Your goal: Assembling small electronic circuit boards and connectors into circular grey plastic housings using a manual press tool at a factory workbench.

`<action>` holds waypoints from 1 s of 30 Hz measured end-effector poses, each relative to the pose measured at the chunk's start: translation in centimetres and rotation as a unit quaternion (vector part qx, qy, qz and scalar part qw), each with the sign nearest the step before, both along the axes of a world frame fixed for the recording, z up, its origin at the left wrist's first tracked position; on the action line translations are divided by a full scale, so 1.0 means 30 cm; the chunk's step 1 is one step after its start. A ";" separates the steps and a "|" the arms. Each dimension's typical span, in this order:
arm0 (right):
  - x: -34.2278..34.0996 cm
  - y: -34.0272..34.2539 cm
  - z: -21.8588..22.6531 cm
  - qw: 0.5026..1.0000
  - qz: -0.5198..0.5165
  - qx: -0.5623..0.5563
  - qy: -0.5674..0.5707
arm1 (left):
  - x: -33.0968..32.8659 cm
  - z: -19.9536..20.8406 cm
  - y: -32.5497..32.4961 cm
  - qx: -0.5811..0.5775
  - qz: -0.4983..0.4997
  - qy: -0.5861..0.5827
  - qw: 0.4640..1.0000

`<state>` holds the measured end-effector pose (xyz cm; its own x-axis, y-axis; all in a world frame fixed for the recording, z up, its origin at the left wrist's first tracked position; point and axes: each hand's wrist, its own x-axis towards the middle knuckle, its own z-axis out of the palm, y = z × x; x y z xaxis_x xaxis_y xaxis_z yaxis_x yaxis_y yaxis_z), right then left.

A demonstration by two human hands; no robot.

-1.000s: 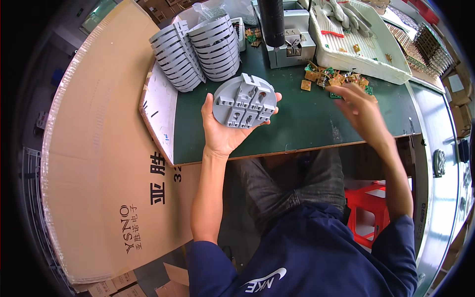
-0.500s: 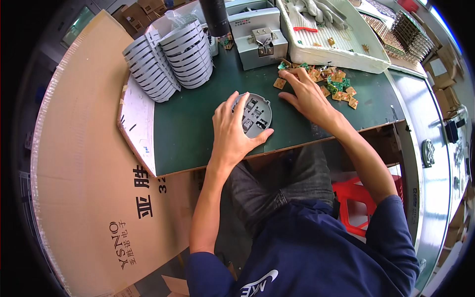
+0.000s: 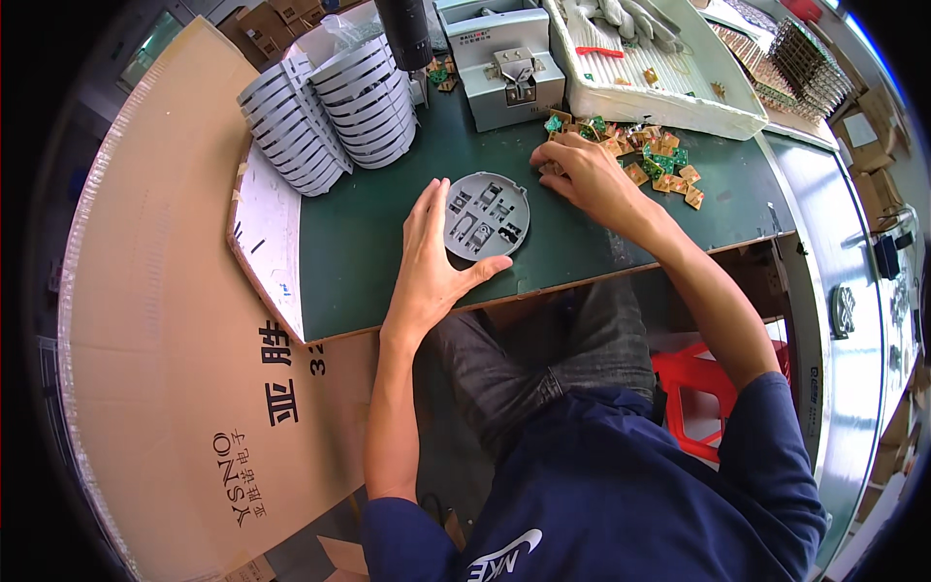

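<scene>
Disc, grey, lies near the desk's front edge, left hand spread around its left rim; right hand curls beside small boards, any pinch hidden. Dark printing marks cardboard beyond the left edge.

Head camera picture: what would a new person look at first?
Probably the round grey plate near the front of the green table, with the left hand curved along its left side. To its right, the right hand is beside a scatter of small tan and green boards. Two stacks of grey curved parts stand at the back left.
</scene>
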<state>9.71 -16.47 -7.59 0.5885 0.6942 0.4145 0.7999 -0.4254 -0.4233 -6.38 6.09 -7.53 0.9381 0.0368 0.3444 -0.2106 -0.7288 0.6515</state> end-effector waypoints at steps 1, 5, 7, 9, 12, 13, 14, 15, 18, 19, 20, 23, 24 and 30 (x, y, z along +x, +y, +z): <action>-0.006 0.001 -0.006 0.999 -0.004 0.011 -0.035 | -0.002 -0.004 0.002 0.011 0.008 0.001 1.000; -0.028 -0.008 -0.017 0.995 -0.025 0.075 -0.054 | -0.003 -0.031 -0.050 0.120 0.139 -0.070 0.980; -0.031 -0.026 -0.022 0.994 -0.046 0.097 -0.014 | 0.023 -0.016 -0.114 0.147 0.162 -0.069 0.973; -0.063 -0.015 0.042 0.982 -0.075 0.097 0.142 | 0.038 0.013 -0.169 0.172 0.194 -0.050 0.965; -0.046 -0.047 0.038 0.919 -0.058 0.163 0.354 | 0.079 0.001 -0.171 0.162 0.140 -0.028 0.976; -0.046 -0.050 0.029 0.862 -0.018 0.246 0.443 | 0.089 0.000 -0.161 0.131 0.098 -0.029 0.986; -0.051 -0.056 0.031 0.788 0.024 0.325 0.522 | 0.093 -0.001 -0.144 0.129 0.092 -0.031 0.987; -0.053 -0.070 0.043 0.756 0.052 0.337 0.559 | 0.098 -0.005 -0.127 0.113 0.046 -0.027 0.992; -0.080 -0.080 0.051 0.795 0.069 0.311 0.516 | 0.094 0.014 -0.118 0.109 -0.002 -0.026 0.994; -0.092 -0.079 0.055 0.806 0.071 0.308 0.500 | 0.094 0.027 -0.124 0.064 -0.003 -0.052 0.997; -0.107 -0.078 0.062 0.807 0.070 0.307 0.500 | 0.092 0.044 -0.129 0.019 -0.003 -0.079 0.997; -0.151 -0.076 0.093 0.797 0.081 0.304 0.515 | 0.082 0.093 -0.161 -0.094 0.003 -0.078 0.992; -0.167 -0.076 0.102 0.798 0.082 0.301 0.516 | 0.079 0.100 -0.170 -0.178 -0.006 -0.041 0.983; -0.270 -0.048 0.097 0.938 0.001 0.248 0.244 | 0.060 0.105 -0.239 -0.310 -0.006 -0.032 0.950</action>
